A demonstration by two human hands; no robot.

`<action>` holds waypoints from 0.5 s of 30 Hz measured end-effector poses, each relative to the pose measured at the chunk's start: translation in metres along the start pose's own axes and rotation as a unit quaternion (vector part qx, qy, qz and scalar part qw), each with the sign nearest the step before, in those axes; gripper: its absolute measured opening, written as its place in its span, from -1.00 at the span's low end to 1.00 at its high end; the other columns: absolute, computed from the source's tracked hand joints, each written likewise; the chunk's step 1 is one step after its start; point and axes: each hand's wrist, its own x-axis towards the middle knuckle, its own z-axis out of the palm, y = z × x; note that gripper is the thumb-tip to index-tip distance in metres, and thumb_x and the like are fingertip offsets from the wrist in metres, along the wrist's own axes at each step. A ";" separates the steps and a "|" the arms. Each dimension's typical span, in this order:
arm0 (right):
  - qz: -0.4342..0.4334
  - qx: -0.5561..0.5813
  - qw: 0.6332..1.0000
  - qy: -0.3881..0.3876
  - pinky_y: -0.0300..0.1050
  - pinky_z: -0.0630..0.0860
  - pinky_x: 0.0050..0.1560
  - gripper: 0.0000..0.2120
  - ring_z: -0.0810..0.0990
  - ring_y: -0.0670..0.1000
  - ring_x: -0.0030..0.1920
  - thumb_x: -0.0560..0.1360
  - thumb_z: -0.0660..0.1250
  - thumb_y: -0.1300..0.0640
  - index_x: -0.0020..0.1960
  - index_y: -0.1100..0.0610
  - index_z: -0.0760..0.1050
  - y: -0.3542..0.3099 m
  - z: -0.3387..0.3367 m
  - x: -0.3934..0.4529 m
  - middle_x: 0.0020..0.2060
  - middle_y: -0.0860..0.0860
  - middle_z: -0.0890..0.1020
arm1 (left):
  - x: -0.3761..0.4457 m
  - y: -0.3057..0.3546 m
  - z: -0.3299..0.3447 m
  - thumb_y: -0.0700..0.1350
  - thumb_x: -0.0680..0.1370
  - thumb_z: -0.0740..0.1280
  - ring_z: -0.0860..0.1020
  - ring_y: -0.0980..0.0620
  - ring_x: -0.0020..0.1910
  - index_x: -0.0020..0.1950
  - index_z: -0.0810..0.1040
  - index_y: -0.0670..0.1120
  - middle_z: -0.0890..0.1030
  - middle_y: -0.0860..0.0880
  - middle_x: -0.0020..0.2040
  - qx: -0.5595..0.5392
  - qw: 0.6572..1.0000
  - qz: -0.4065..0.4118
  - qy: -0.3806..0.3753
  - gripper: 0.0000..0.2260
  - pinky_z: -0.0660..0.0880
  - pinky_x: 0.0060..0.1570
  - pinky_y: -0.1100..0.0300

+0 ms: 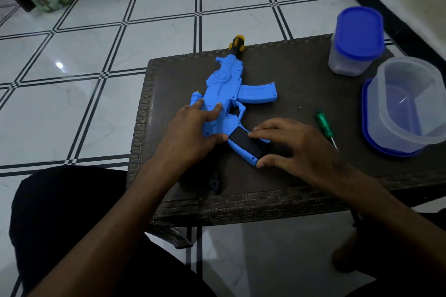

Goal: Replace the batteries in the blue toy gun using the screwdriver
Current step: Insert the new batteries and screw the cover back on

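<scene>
I am making out no readable brand or writing anywhere. The blue toy gun [225, 94] is lying flat on the dark woven-textured table [301, 84], its black-and-yellow muzzle tip reaching the far edge and its grip pointing toward the near edge. My left hand [193, 132] is pressing down on the moulded plastic body with fingers spread and mostly straight, thumb touching just beside the grip. My right hand [294, 144] is curling round the grip's end, fingertips on the flat black battery cover [245, 143] and thumb against the grip's butt. The screwdriver [325, 126], with its translucent green handle and thin metal shaft, is lying just beside my right hand, untouched. Toward the right edge a lidded container [356, 42] with a blue lid is standing, and an open clear tub [407, 106] is sitting on a blue lid near it.
</scene>
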 end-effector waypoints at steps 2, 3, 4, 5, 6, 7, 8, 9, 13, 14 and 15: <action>-0.026 -0.024 0.999 -0.008 -0.18 0.46 0.14 -0.55 0.58 -0.01 0.08 0.40 0.43 -0.11 0.20 0.09 0.63 -0.002 0.000 0.004 0.11 -0.01 0.63 | 0.000 -0.001 0.000 0.11 0.46 0.42 0.19 -0.12 0.51 0.50 0.27 0.16 0.19 -0.09 0.55 -0.001 1.000 0.001 0.001 -0.37 0.25 0.38 0.02; -0.040 -0.033 0.999 -0.011 -0.16 0.47 0.12 -0.58 0.59 0.00 0.06 0.42 0.40 -0.11 0.19 0.10 0.64 -0.003 0.000 0.005 0.10 0.01 0.64 | 0.000 -0.002 0.000 0.12 0.46 0.42 0.19 -0.12 0.51 0.50 0.27 0.16 0.18 -0.09 0.56 -0.003 1.000 0.001 0.002 -0.36 0.25 0.38 0.02; -0.051 -0.040 0.998 -0.014 -0.14 0.49 0.10 -0.60 0.59 0.01 0.06 0.45 0.37 -0.11 0.17 0.10 0.65 -0.003 -0.001 0.005 0.09 0.02 0.64 | 0.000 -0.002 0.000 0.12 0.46 0.42 0.18 -0.11 0.51 0.50 0.27 0.17 0.18 -0.08 0.56 -0.006 1.000 0.001 0.003 -0.36 0.25 0.39 0.01; -0.059 -0.048 0.997 -0.015 -0.14 0.50 0.09 -0.62 0.60 0.01 0.06 0.47 0.35 -0.11 0.16 0.09 0.66 -0.003 -0.002 0.004 0.09 0.02 0.65 | 0.001 -0.003 0.000 0.12 0.46 0.42 0.18 -0.11 0.51 0.49 0.27 0.17 0.18 -0.08 0.56 -0.007 1.000 0.000 0.003 -0.36 0.24 0.39 0.02; -0.065 -0.056 0.996 -0.017 -0.14 0.51 0.09 -0.64 0.61 0.01 0.06 0.48 0.33 -0.10 0.14 0.09 0.66 -0.003 -0.003 0.003 0.10 0.03 0.65 | 0.000 -0.003 0.001 0.12 0.46 0.42 0.17 -0.10 0.52 0.49 0.27 0.17 0.17 -0.07 0.56 -0.007 1.000 -0.003 0.003 -0.36 0.24 0.39 0.02; -0.069 -0.063 0.995 -0.016 -0.14 0.52 0.08 -0.66 0.61 0.01 0.06 0.49 0.32 -0.09 0.13 0.08 0.67 -0.003 -0.004 0.002 0.10 0.03 0.66 | 0.000 -0.002 0.001 0.12 0.46 0.42 0.16 -0.10 0.52 0.49 0.27 0.18 0.17 -0.06 0.56 -0.009 1.000 -0.004 0.003 -0.36 0.24 0.39 0.02; -0.073 -0.069 0.995 -0.013 -0.15 0.52 0.08 -0.68 0.62 0.02 0.06 0.50 0.32 -0.07 0.12 0.08 0.67 -0.003 -0.004 0.001 0.10 0.03 0.66 | 0.000 -0.003 0.001 0.12 0.46 0.42 0.16 -0.09 0.52 0.49 0.27 0.18 0.17 -0.06 0.56 -0.012 1.000 -0.005 0.004 -0.36 0.23 0.39 0.02; -0.079 -0.077 0.994 -0.007 -0.17 0.51 0.08 -0.69 0.63 0.03 0.05 0.51 0.31 -0.05 0.11 0.09 0.68 -0.003 -0.003 0.001 0.09 0.03 0.67 | 0.000 -0.003 0.001 0.12 0.46 0.42 0.16 -0.09 0.52 0.49 0.27 0.18 0.17 -0.05 0.56 -0.014 1.000 -0.006 0.004 -0.36 0.23 0.40 0.02; -0.137 -0.110 0.984 0.019 -0.19 0.45 0.09 -0.71 0.65 0.08 -0.04 0.51 0.28 0.07 0.01 0.21 0.70 -0.008 0.002 0.002 0.00 0.10 0.69 | -0.001 -0.003 0.000 0.12 0.46 0.42 0.15 -0.09 0.52 0.49 0.26 0.18 0.17 -0.04 0.56 -0.015 1.000 -0.006 0.005 -0.36 0.23 0.40 0.02; -0.152 -0.113 0.982 0.019 -0.17 0.46 0.09 -0.72 0.66 0.10 -0.05 0.51 0.27 0.09 -0.02 0.23 0.69 -0.010 0.001 0.002 -0.02 0.12 0.69 | -0.001 -0.002 0.000 0.12 0.46 0.41 0.15 -0.08 0.52 0.49 0.26 0.18 0.17 -0.04 0.56 -0.012 1.000 -0.005 0.006 -0.37 0.23 0.40 0.02; -0.162 -0.119 0.980 0.016 -0.14 0.46 0.08 -0.71 0.66 0.11 -0.06 0.52 0.25 0.11 -0.03 0.24 0.69 -0.010 0.001 0.001 -0.03 0.13 0.69 | -0.001 -0.002 0.000 0.13 0.47 0.41 0.15 -0.08 0.52 0.50 0.26 0.18 0.16 -0.03 0.56 -0.010 1.000 -0.005 0.006 -0.37 0.23 0.39 0.02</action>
